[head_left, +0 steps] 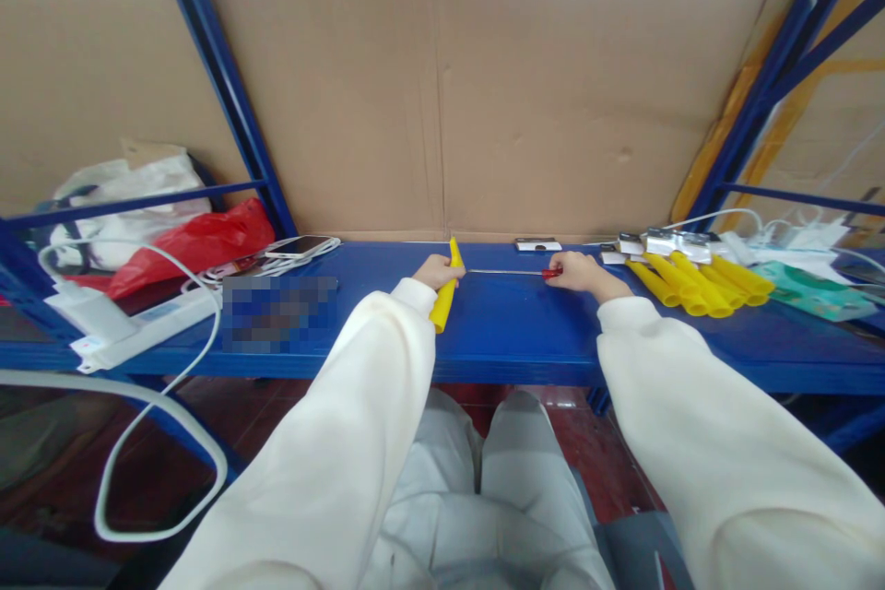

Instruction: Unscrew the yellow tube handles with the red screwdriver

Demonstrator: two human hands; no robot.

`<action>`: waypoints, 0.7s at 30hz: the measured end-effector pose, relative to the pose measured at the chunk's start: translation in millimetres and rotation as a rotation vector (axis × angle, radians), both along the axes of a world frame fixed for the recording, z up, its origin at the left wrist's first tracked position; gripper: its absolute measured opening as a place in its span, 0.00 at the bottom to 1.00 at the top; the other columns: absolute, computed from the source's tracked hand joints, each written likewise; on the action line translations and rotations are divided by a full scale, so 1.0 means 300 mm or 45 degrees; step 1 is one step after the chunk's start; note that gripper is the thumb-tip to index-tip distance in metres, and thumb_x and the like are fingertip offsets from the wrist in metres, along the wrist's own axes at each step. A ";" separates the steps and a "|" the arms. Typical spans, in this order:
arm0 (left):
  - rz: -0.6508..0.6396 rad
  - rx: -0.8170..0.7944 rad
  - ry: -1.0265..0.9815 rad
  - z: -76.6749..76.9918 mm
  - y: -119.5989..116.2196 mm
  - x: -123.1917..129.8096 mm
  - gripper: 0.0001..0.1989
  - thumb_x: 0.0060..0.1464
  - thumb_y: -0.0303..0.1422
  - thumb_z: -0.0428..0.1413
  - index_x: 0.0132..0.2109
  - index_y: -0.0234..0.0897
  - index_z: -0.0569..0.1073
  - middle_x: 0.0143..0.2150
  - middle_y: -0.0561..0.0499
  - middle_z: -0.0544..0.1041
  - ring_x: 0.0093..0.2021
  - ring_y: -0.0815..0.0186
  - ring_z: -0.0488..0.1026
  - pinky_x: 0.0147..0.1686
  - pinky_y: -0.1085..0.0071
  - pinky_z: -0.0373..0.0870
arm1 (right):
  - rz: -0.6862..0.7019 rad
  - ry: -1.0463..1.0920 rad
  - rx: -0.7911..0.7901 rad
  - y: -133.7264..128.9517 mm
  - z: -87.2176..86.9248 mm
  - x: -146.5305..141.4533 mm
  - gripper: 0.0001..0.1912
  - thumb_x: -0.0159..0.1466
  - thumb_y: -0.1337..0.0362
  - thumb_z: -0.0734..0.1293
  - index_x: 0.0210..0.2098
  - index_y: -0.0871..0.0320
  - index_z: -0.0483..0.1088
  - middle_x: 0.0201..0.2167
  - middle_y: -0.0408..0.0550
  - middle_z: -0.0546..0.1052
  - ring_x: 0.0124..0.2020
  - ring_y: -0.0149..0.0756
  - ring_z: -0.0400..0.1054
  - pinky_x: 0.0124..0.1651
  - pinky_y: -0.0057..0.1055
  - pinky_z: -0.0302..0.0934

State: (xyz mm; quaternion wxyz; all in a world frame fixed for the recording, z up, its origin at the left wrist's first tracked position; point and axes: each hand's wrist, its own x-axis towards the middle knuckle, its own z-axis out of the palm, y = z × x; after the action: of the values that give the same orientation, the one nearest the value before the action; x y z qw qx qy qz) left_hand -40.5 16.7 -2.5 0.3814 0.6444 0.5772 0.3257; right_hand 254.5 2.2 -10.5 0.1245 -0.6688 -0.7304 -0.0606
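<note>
My left hand is closed around a yellow tapered handle, which stands tilted above the blue shelf. In my right hand is the red handle of a screwdriver, held level. Its long thin metal shaft runs left to the yellow handle by my left fingers. Whether the tip touches or goes into the handle I cannot tell. To the right of my right hand lies a pile of several similar yellow handles with shiny metal-looking ends. A small black and white piece lies behind my right hand.
A cardboard panel closes the back, between blue metal posts. On the left are a white power strip, looped cables, a phone and a red bag. A green packet lies far right.
</note>
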 end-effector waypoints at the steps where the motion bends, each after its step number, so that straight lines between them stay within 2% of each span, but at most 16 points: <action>1: 0.001 0.001 0.003 -0.001 0.001 0.000 0.10 0.44 0.22 0.59 0.20 0.35 0.70 0.15 0.55 0.70 0.19 0.70 0.70 0.22 0.76 0.67 | 0.013 0.006 -0.010 0.002 -0.001 0.001 0.07 0.55 0.62 0.70 0.34 0.53 0.76 0.31 0.45 0.80 0.35 0.41 0.73 0.42 0.35 0.62; 7: -0.010 0.028 0.033 -0.005 0.007 -0.001 0.10 0.46 0.24 0.59 0.20 0.35 0.70 0.16 0.54 0.71 0.19 0.70 0.70 0.24 0.76 0.67 | 0.133 0.096 -0.065 0.009 -0.007 -0.006 0.06 0.55 0.65 0.70 0.34 0.54 0.76 0.32 0.44 0.81 0.35 0.40 0.74 0.43 0.35 0.63; 13: -0.080 0.050 -0.009 -0.010 0.002 0.020 0.10 0.47 0.23 0.59 0.21 0.35 0.71 0.16 0.54 0.71 0.18 0.71 0.68 0.23 0.76 0.66 | 0.354 0.361 -0.125 0.024 -0.036 -0.048 0.07 0.56 0.70 0.69 0.36 0.57 0.75 0.34 0.46 0.81 0.36 0.36 0.75 0.43 0.31 0.67; 21: -0.150 0.076 -0.012 -0.008 -0.011 0.053 0.11 0.47 0.22 0.59 0.20 0.34 0.71 0.15 0.55 0.70 0.18 0.71 0.68 0.22 0.77 0.64 | 0.526 0.450 0.150 0.065 -0.056 -0.199 0.07 0.61 0.65 0.71 0.40 0.57 0.75 0.41 0.50 0.81 0.42 0.38 0.75 0.49 0.36 0.69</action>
State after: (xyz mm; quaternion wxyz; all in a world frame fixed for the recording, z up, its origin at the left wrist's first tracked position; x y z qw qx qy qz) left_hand -24.7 13.3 -5.0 0.3832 0.6868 0.5266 0.3226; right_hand 194.9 21.7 -27.4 0.2983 -0.4974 -0.8136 0.0411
